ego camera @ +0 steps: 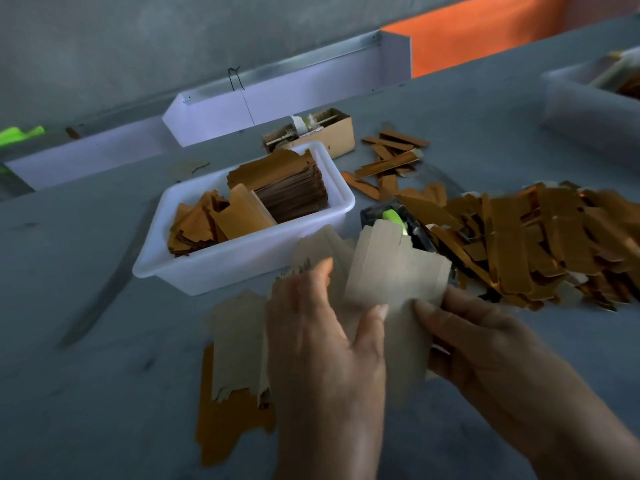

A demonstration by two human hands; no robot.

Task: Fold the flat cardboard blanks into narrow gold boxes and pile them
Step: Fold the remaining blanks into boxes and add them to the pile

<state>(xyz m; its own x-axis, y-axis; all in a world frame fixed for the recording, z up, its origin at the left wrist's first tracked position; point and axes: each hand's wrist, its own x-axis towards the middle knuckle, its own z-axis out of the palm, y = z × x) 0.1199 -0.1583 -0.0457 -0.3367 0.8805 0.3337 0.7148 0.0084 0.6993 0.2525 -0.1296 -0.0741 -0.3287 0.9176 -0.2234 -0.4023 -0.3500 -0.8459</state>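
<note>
Both hands hold a flat cardboard blank (391,271) with its grey-brown back facing me, low in the middle of the view. My left hand (322,341) pinches its left part, thumb on the near face. My right hand (481,344) grips its lower right edge. More blanks (239,344) lie grey side up on the table under my left hand, over a gold one (221,431). A pile of folded narrow gold boxes (526,240) spreads on the right.
A white tub (249,261) holding stacked gold blanks (291,188) stands behind my hands. A black device with a green part (394,218) sits beside it. Farther back are a small brown carton (332,133), loose gold boxes (391,157), white trays (287,88) and another tub (585,109).
</note>
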